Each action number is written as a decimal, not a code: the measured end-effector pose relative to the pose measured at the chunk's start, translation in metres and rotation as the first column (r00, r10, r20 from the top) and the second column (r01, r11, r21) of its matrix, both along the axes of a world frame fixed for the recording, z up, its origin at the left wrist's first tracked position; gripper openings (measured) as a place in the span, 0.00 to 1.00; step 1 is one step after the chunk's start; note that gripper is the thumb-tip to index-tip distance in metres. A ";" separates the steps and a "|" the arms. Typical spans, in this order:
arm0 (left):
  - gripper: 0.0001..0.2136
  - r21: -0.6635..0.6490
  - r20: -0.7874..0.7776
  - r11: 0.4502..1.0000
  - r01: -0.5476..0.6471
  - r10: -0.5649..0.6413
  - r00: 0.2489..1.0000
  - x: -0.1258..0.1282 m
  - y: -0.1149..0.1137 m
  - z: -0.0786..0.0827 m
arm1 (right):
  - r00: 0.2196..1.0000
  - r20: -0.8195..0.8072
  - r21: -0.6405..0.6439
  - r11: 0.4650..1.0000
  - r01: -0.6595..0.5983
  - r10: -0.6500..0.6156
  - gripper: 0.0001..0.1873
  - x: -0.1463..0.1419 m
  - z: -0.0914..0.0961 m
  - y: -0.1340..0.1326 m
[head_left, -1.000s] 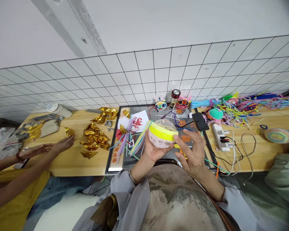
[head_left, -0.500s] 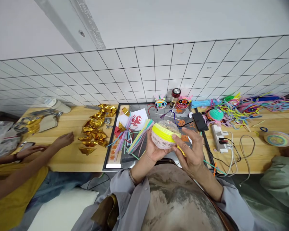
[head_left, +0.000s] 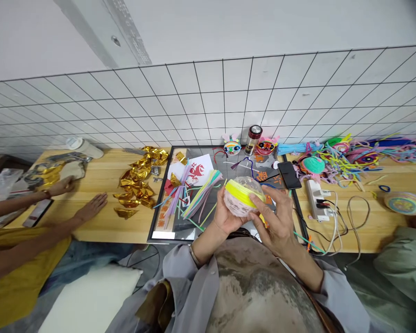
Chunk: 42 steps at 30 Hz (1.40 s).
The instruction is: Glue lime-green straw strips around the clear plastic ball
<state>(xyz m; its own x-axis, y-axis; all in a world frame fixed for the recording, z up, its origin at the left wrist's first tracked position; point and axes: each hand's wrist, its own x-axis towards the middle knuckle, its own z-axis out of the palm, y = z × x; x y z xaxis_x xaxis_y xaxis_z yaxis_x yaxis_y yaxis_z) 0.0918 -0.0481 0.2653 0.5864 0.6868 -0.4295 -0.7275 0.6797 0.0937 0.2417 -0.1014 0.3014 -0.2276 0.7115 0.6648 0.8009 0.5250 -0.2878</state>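
A round ball (head_left: 238, 206) with a clear top, a pale pink mottled underside and a bright yellow band (head_left: 241, 192) around its middle is held in front of my chest. My left hand (head_left: 228, 219) cups it from below and the left. On the right side, my right hand (head_left: 277, 217) presses its fingers and thumb against the end of the yellow band. A bit of yellow shows beneath my right hand; its course is partly hidden. Close by on the dark framed board (head_left: 211, 154) lies a bundle of pastel pipe cleaners (head_left: 203, 196).
Gold foil pieces (head_left: 135, 192) lie left of the board, beyond which a co-worker's hands (head_left: 92, 207) rest. A bottle (head_left: 253, 139) stands between decorated balls at the back. Rightward are a phone (head_left: 289, 175), a power strip (head_left: 317, 201) with cables, and tangled pipe cleaners (head_left: 346, 162).
The ball and my hands sit slightly further right in view; my grip looks the same. The co-worker's hands have spread apart, one reaching toward a grey-beige cloth-like item.
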 end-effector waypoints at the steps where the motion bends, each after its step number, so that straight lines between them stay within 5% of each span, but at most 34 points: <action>1: 0.29 0.009 0.004 1.000 0.011 -0.011 1.000 0.000 0.001 -0.002 | 1.000 -0.007 -0.005 1.000 0.005 -0.005 0.34 -0.001 0.000 -0.001; 6: 0.28 0.055 -0.102 0.997 0.052 -0.046 0.994 0.000 0.007 -0.013 | 0.989 -0.138 -0.100 0.994 0.044 -0.058 0.28 -0.001 -0.007 -0.010; 12: 0.28 0.251 -0.258 0.968 -0.012 0.079 0.963 -0.007 0.007 -0.025 | 0.882 -0.429 -0.303 0.951 0.062 -0.194 0.14 -0.003 -0.033 -0.024; 21: 0.33 0.397 -0.304 0.918 0.006 0.125 0.944 -0.018 0.005 -0.012 | 0.829 -0.506 -0.310 0.947 0.082 -0.237 0.12 -0.010 -0.042 -0.027; 28: 0.34 0.344 -0.264 0.939 0.016 0.080 0.961 -0.021 0.005 -0.010 | 0.862 -0.480 -0.231 0.971 0.058 -0.165 0.17 -0.015 -0.035 -0.026; 34: 0.34 0.153 -0.107 0.981 0.117 -0.102 0.989 -0.028 0.004 -0.017 | 0.936 -0.348 -0.139 0.990 0.004 -0.053 0.31 -0.023 -0.021 -0.027; 38: 0.39 0.131 -0.010 0.977 0.169 -0.169 0.986 -0.035 0.005 -0.017 | 0.934 -0.348 -0.064 0.996 0.064 -0.083 0.34 -0.025 -0.017 -0.027; 42: 0.37 0.141 0.000 0.971 0.194 -0.196 0.981 -0.036 0.006 -0.010 | 0.924 -0.363 -0.122 0.990 0.077 -0.116 0.33 -0.026 -0.018 -0.026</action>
<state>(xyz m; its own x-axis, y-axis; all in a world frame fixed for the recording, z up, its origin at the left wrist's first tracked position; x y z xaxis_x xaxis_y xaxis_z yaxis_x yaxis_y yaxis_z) 0.0558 -0.0420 0.2558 0.7198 0.6114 -0.3288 -0.5844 0.7893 0.1884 0.2153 -0.1275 0.2832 0.0926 0.7872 0.6097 0.6729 0.4018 -0.6211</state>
